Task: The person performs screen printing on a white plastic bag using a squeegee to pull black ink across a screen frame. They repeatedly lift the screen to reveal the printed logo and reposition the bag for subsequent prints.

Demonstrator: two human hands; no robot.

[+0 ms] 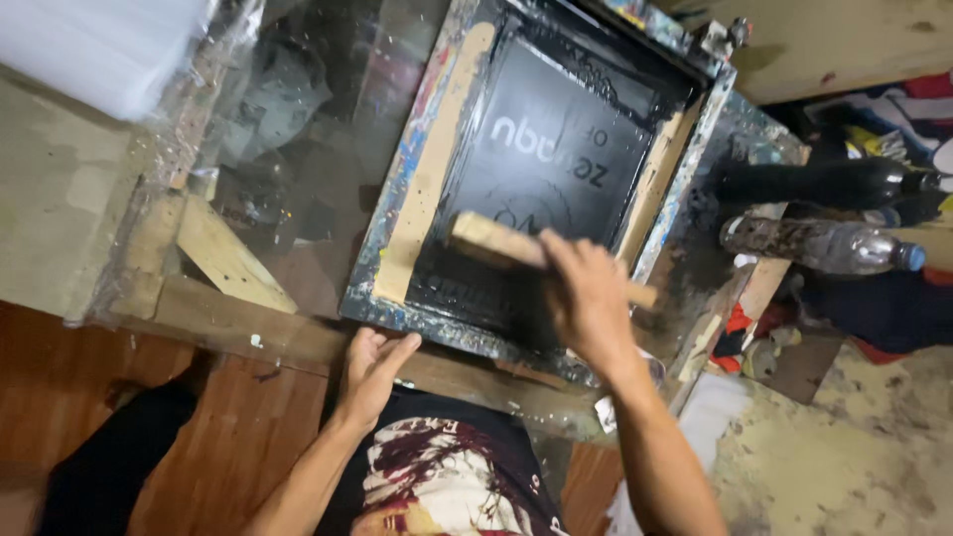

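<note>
While the right hand [588, 298] is gripping the wooden squeegee [496, 241] on the black mesh of the printing frame [422, 184], the left hand [374, 365] is pressing open-palmed on the frame's near edge; two dirty bottles [824, 213] are lying beyond the right hand on the table [288, 149].

Single view, worn on the head, looking steeply down over the person's own chest and forearms, which enter from the bottom edge. Camera sits close: the ink-stained wooden printing frame with black mesh [556, 169] fills the upper centre, tilted against the frame edges. Glass-topped wooden bench [288, 189] at upper left; sandy floor [844, 447] at lower right.
</note>
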